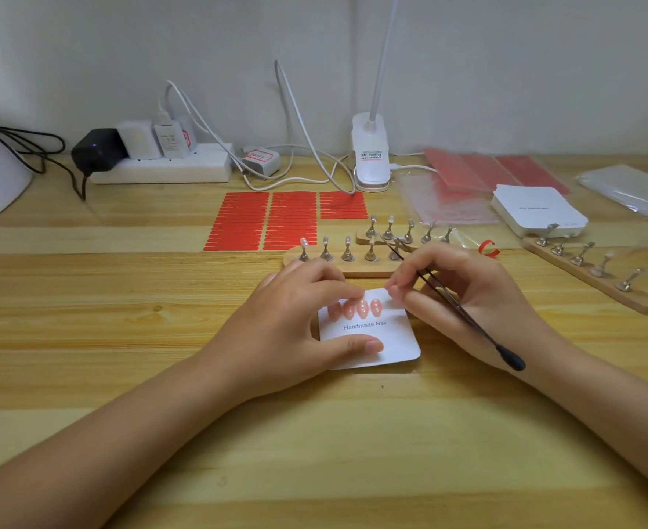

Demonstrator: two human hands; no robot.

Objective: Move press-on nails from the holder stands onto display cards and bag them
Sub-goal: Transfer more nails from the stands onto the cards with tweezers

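Left hand [295, 318] pins display card [387, 341] flat on table [124, 337], thumb on card. Four pink nails [356, 309] on card. Right hand [463, 299] grips black tweezers [467, 318], fingertips at card's top edge. Holder stand [352, 261] just behind.

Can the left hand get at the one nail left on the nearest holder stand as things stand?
Probably yes. The nail sits on the leftmost peg of the nearest stand, just beyond the left hand, with nothing between them. But that hand is pinning the display card, so it would have to let go.
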